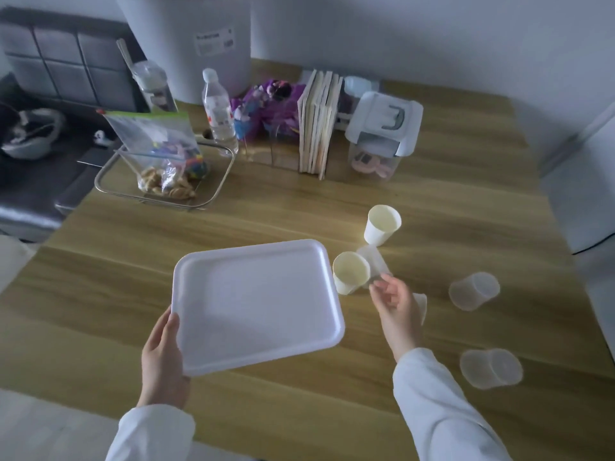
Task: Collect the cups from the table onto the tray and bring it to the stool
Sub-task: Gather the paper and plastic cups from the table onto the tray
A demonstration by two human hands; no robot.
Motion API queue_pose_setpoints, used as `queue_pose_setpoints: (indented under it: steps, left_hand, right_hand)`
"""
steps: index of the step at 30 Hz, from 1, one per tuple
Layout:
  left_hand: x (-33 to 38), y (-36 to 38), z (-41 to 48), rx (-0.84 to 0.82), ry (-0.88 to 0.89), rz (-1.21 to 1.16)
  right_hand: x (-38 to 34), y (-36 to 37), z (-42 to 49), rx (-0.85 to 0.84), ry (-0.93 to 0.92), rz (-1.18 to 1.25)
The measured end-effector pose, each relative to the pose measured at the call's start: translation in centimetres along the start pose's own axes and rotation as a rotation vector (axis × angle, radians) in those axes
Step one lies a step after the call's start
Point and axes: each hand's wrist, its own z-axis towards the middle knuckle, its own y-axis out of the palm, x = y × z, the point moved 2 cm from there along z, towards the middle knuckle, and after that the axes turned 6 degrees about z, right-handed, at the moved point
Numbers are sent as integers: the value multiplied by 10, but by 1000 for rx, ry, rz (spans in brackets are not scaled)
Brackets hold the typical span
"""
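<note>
My left hand (164, 357) grips the near left edge of an empty white tray (256, 304), which is held tilted over the wooden table (100, 294). Just right of the tray stands a paper cup (350, 272), with a clear plastic cup (374, 261) behind it and a second paper cup (382, 224) farther back. My right hand (396, 304) hovers with fingers apart right beside the near paper cup, holding nothing; another cup (422, 306) is partly hidden behind it. Two clear cups (474, 291) (491, 368) lie farther right.
At the back stand a wire basket (109, 168) with bagged snacks, a water bottle (218, 111), a row of books (319, 124), purple toys, a plastic box (382, 131) and a large white bin (193, 44). A dark sofa (50, 78) lies left of the table.
</note>
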Motion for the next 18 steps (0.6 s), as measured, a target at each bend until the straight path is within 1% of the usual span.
queue_pose_setpoints:
  steps: [3,5,8,11,18]
  left_hand:
    - [-1,-4,11,82,-23,-25]
    - [-1,-6,16,127,-38,-35]
    - [-1,-6,23,150,-57,-42]
    - [-4,-5,35,157,-93,-50]
    - [0,7,54,90,-105,-21]
  right_hand:
    - [3,8,30,-47,-184,-253]
    - [6,16,44,-97,-254,-388]
    - [17,27,57,-137,-330,-515]
    - [25,32,62,-140,-344,-575]
    - [29,37,64,-82,-327,-559]
